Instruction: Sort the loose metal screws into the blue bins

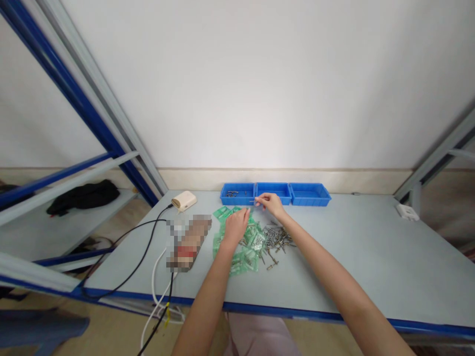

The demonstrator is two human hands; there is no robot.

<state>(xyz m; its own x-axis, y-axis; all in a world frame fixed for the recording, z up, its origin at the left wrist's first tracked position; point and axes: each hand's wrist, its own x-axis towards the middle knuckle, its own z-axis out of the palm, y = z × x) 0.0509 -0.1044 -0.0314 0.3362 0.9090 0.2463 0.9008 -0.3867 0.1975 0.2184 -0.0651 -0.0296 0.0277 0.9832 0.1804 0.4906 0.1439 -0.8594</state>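
Note:
My right hand (270, 203) is closed in a pinch on a thin metal pin (253, 200), held just in front of the blue bins. My left hand (236, 225) is over a heap of green plastic packets (245, 262), fingers pressed together; what they hold, if anything, is hidden. Beside the packets, partly behind my right forearm, lies a pile of loose metal screw-like parts (273, 237). Several small metal pieces lie in the left blue bin (237, 200). The middle blue bin (284, 200) is partly covered by my right hand, and the right blue bin (310, 200) stands alongside.
A blurred-out flat object (193, 237) with cables lies left of the packets. Behind it sits a cream-coloured device (184, 200) on a black cable. A white adapter (407, 212) is at the far right. Blue-grey frame posts (129, 173) flank the table; the wall stands behind.

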